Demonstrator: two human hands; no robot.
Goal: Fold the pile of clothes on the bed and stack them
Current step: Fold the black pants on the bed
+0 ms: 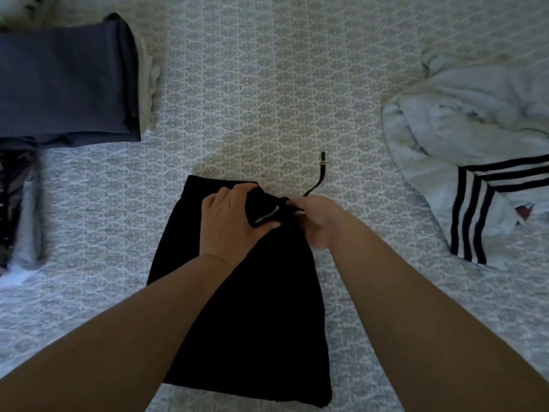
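Head view looks down on a bed (282,84) covered with a pale sheet printed in a small grey leaf pattern. At the middle lies a black garment (246,307), spread flat and running from its far edge near the centre toward the near edge of the picture. A black drawstring (319,173) with a small gold band close to its tip trails from the garment's far right corner onto the sheet.

Both forearms reach in from below. The person's left hand (228,221) rests on the garment's far edge, fingers curled over a bunched bit of the black cloth with the thumb pressed beneath it; a pale strip, perhaps a label, shows just beside the thumb. The right hand (318,218) is at the same corner, its fingertips together and pinching the cloth where the drawstring comes out.

At far left sits a stack of folded clothes (65,87), dark blue-grey on top with a pale layer showing at its right side; near it, further toward the viewer, lies a blurred patterned dark piece (15,209). At right, well apart from the black garment, is a crumpled white garment (463,138) bearing three dark stripes (475,209).
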